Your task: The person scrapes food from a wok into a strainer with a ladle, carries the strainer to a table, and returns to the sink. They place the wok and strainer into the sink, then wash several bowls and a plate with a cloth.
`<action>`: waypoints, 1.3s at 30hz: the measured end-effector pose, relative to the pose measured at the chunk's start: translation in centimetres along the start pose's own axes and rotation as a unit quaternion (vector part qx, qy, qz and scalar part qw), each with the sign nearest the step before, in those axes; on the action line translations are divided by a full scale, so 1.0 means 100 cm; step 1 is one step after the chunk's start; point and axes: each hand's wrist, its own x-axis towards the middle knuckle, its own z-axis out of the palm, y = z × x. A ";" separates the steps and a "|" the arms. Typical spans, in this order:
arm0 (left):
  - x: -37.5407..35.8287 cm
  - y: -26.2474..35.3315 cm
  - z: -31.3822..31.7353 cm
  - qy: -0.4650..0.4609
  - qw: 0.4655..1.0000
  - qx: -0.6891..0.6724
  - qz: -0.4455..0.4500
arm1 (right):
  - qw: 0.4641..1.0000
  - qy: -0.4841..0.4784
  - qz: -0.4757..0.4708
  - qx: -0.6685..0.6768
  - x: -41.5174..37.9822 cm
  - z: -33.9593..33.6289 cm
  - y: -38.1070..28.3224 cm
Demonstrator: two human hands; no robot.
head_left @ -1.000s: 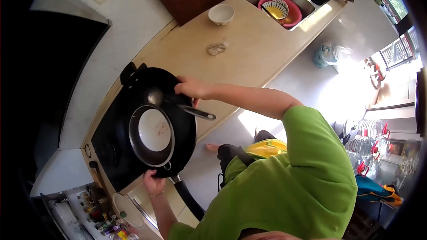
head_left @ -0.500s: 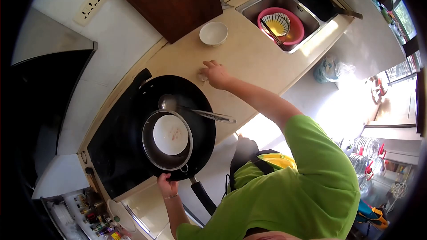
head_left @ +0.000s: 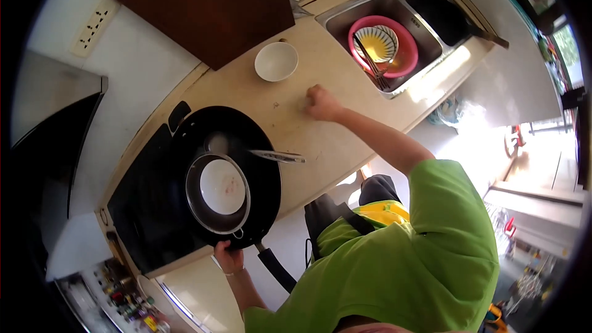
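Observation:
A black wok [head_left: 265,142] rests on the cooktop with a steel pot [head_left: 194,216] inside it. A white bowl [head_left: 225,188] with reddish residue sits in the pot. Beside the pot lies a steel ladle [head_left: 277,156], its handle across the wok's rim. My left hand [head_left: 230,258] is closed at the wok's near rim, its fingertips partly hidden. Over the counter, my right hand [head_left: 323,105] is closed; any item inside it is hidden and blurred. Reddish specks [head_left: 275,105] mark the counter left of this hand. Farther back stands another white bowl [head_left: 276,61].
A dark wooden board [head_left: 203,6] leans against the wall. In the sink [head_left: 431,58], a pink basin [head_left: 407,65] holds a patterned bowl [head_left: 376,43] and utensils. The wok's long handle [head_left: 275,269] projects past the counter edge. A black cooktop [head_left: 145,209] lies left.
My right hand has moved right across the counter and its fingers have curled in. A pale, crumpled item near its fingertips earlier no longer shows clearly. My left hand stays at the wok.

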 end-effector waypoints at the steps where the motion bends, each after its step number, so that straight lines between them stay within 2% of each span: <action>1: -0.004 -0.009 0.011 0.012 1.000 -0.007 0.011 | 0.986 -0.020 0.095 0.139 0.006 -0.017 0.003; 2: -0.009 -0.019 0.023 0.007 1.000 -0.010 0.027 | 0.986 -0.035 0.085 0.140 0.015 -0.029 0.007; 4: -0.023 -0.043 0.032 0.016 0.998 -0.018 0.058 | 0.940 -0.052 0.146 0.305 0.036 -0.049 0.012; 5: -0.031 -0.052 0.025 0.031 0.997 -0.034 0.061 | 0.938 -0.068 0.136 0.310 0.043 -0.051 0.005; 7: -0.031 -0.064 0.029 0.048 0.994 -0.041 0.085 | 0.886 -0.155 0.158 0.408 0.068 -0.055 -0.005; 8: -0.039 -0.069 0.030 0.059 0.993 -0.045 0.092 | 0.884 -0.168 0.157 0.406 0.078 -0.045 -0.006; 15: -0.056 -0.089 0.027 0.082 0.991 -0.071 0.073 | 0.880 -0.101 0.185 0.425 0.114 0.016 -0.014; 17: -0.053 -0.093 0.035 0.081 0.991 -0.072 0.077 | 0.882 -0.067 0.192 0.425 0.117 0.010 -0.017; 19: -0.051 -0.097 0.039 0.077 0.989 -0.065 0.108 | 0.909 -0.058 0.201 0.360 0.105 -0.006 -0.027; 20: -0.036 -0.087 0.009 0.059 0.990 -0.071 0.102 | 0.913 -0.041 0.196 0.355 0.103 0.011 -0.033; 24: -0.015 -0.090 0.023 0.009 0.995 -0.055 0.077 | 0.867 -0.012 0.208 0.453 0.093 -0.015 -0.011; 28: 0.011 -0.100 0.042 -0.013 0.995 -0.029 0.099 | 0.828 0.009 0.200 0.524 0.065 -0.059 0.014; 34: 0.058 -0.125 0.062 -0.019 0.998 -0.036 0.047 | 0.867 0.046 0.217 0.446 0.038 -0.120 0.062; 36: 0.065 -0.132 0.081 -0.030 0.998 -0.051 0.038 | 0.866 0.032 0.221 0.447 0.029 -0.144 0.063; 38: 0.067 -0.135 0.106 -0.039 0.996 -0.046 0.058 | 0.899 -0.039 0.218 0.376 0.017 -0.178 0.053; 39: 0.067 -0.136 0.117 -0.041 0.997 -0.039 0.059 | 0.899 -0.046 0.218 0.376 0.021 -0.182 0.066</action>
